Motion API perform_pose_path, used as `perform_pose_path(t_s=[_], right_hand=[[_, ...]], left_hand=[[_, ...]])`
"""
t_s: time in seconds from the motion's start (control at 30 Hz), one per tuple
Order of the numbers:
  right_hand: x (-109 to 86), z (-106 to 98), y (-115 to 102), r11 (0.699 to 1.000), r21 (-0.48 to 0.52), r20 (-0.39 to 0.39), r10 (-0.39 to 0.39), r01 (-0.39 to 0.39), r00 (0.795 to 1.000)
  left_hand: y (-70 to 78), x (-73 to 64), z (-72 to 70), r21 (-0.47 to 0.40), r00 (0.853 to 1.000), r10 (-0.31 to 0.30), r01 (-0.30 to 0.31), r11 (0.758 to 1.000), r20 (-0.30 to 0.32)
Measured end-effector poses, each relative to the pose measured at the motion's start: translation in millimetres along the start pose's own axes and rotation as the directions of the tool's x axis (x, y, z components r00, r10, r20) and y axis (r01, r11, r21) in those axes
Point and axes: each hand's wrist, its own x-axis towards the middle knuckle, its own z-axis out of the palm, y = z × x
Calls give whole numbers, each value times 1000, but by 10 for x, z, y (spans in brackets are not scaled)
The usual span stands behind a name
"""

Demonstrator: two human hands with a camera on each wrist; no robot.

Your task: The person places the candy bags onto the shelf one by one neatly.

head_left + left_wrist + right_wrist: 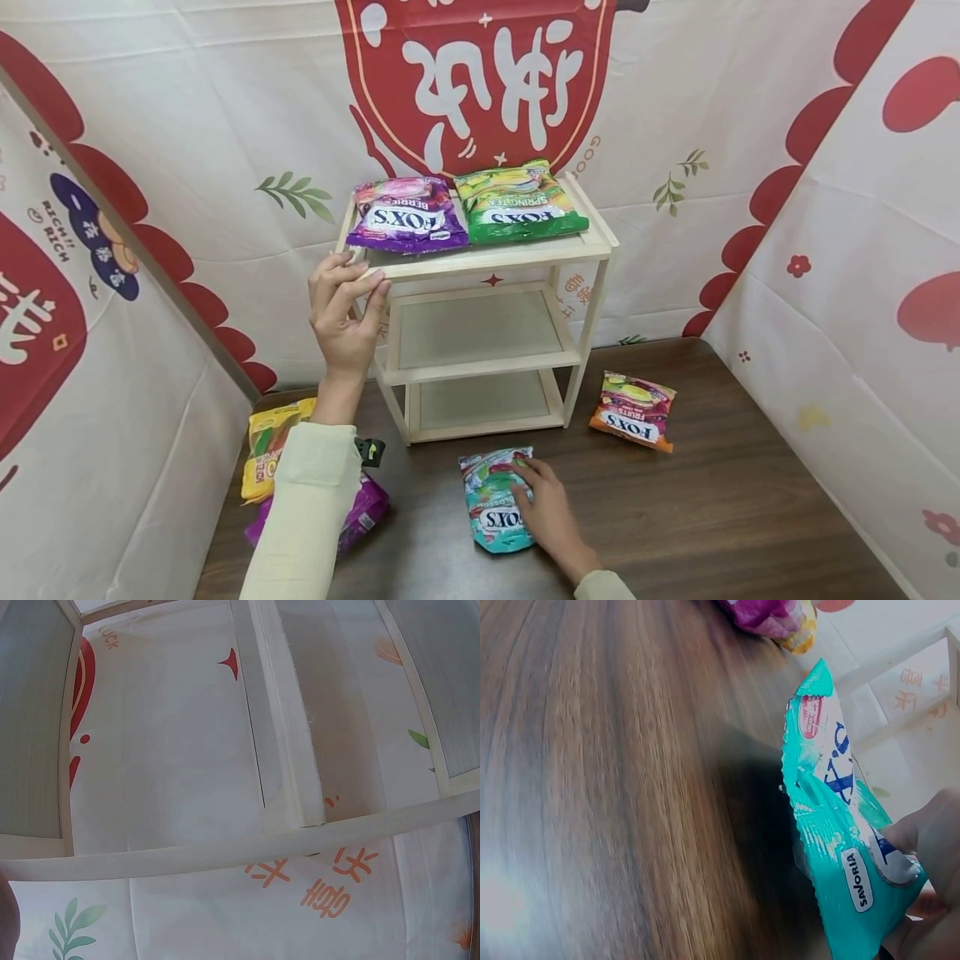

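Right hand (551,512) pinches the teal bag (487,496), at six o'clock from the wooden rack (487,329), by its three-o'clock side, where soft packaging likely gives purchase, while my left hand (347,310) grips the rack's eight-o'clock top corner, presumably to steady it.

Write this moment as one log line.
left hand: grips wooden rack at top corner | right hand: grips teal bag | rack top: purple Berries bag, green Spring Tea bag | table: Fruits bag right of rack
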Motion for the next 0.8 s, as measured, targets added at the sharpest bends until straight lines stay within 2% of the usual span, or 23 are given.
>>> perform_pose_path(t_s=[0.23,0.47,0.6,0.7,0.8], right_hand=[[5,86,-59,1000,-4,-2,-26,26,1000],[-26,76,-80,996,-18,53,-83,84,995],[-85,49,-84,990,-72,80,-117,122,990],[-149,37,-105,971,-129,57,-195,201,979],[-216,39,-139,943,-163,39,-288,291,957]], left_hand=[[1,0,1,-4,1000,1,-1,1000,0],[18,4,7,9,1000,-2,2,1000,3],[43,7,17,12,1000,2,-2,1000,-1],[49,11,20,11,1000,4,-4,1000,-4],[43,12,16,10,1000,2,-2,1000,-6]])
